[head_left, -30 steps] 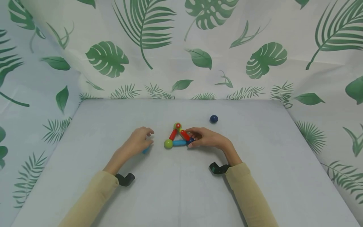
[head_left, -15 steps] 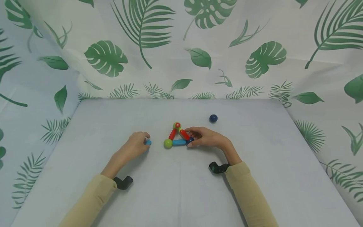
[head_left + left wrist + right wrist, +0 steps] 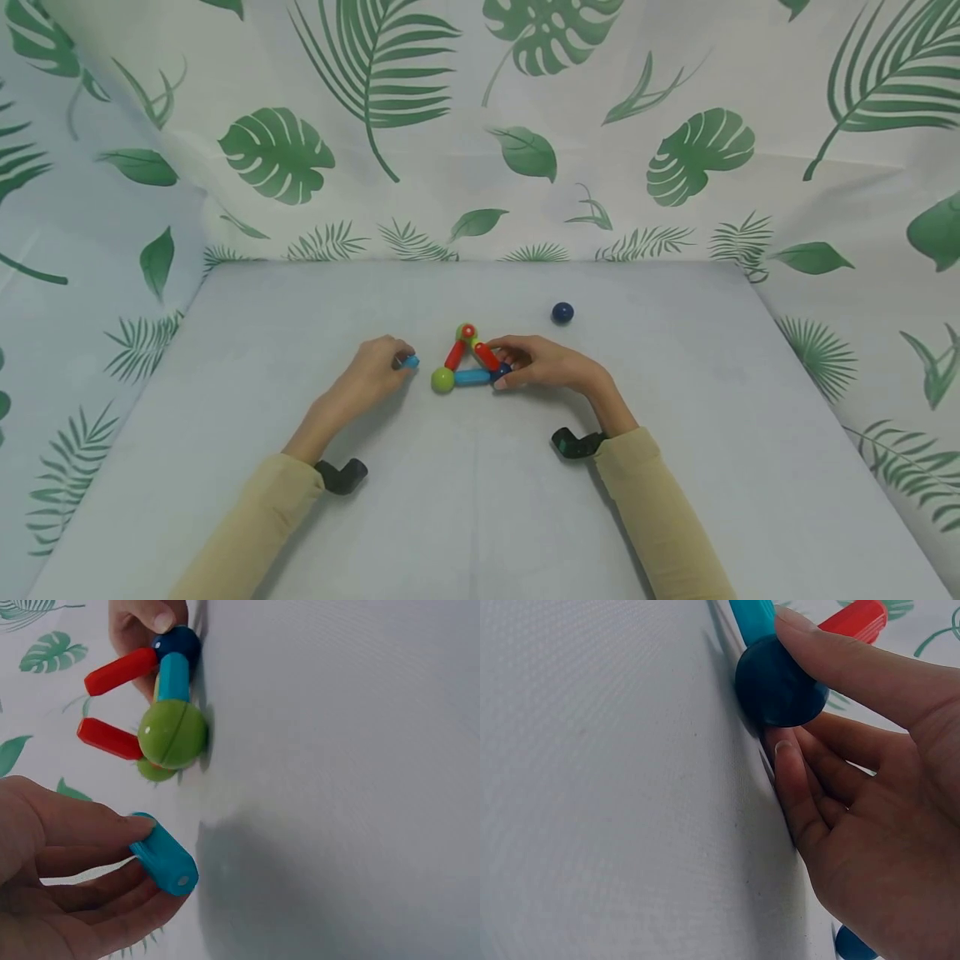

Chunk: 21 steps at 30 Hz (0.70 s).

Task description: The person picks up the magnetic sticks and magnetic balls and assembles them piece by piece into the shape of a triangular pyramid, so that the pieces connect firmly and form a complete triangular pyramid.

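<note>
My left hand pinches a light blue magnetic rod between thumb and fingers, left of a triangular frame of balls and rods. The rod's end with a small round metal spot shows in the left wrist view. My right hand holds the frame's dark blue ball at its right corner, thumb on top. A green ball forms the near left corner, and another green ball the far one. A light blue rod joins the two near corners. Red rods rise from the frame.
A loose dark blue ball lies on the white tabletop behind my right hand. A leaf-print cloth hangs behind the table and along its sides. Black devices are strapped to both wrists.
My left hand has picked up the light blue rod from the table, turned it and moved right towards the frame. The right hand keeps its hold on the dark blue ball.
</note>
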{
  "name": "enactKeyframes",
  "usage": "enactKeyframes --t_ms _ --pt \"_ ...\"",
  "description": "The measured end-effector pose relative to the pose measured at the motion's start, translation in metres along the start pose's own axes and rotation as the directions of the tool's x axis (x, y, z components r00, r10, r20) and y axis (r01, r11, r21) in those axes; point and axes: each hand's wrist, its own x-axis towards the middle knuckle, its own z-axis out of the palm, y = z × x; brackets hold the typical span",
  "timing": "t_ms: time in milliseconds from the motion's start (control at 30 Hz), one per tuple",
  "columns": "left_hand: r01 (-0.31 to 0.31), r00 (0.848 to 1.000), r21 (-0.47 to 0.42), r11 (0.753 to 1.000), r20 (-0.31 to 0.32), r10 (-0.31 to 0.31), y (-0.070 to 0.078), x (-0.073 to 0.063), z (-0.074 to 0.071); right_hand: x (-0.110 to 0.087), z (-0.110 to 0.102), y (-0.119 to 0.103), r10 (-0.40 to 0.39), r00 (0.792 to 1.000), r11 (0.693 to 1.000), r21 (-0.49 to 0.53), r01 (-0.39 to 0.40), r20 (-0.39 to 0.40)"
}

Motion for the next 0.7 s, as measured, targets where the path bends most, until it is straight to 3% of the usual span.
enactKeyframes --t_ms 433,700 --pt "-0.126 0.992 -0.165 0.978 -0.036 0.122 0.031 0.011 0.004 0.001 0.0 0.0 -0.016 1.0 1.0 -0.001 0.016 -0.004" --pt "-0.176 0.984 -0.24 0.955 -0.045 0.17 0.038 0.017 0.011 0.0 0.001 0.001 -0.021 1.0 1.0 0.013 0.021 -0.004"
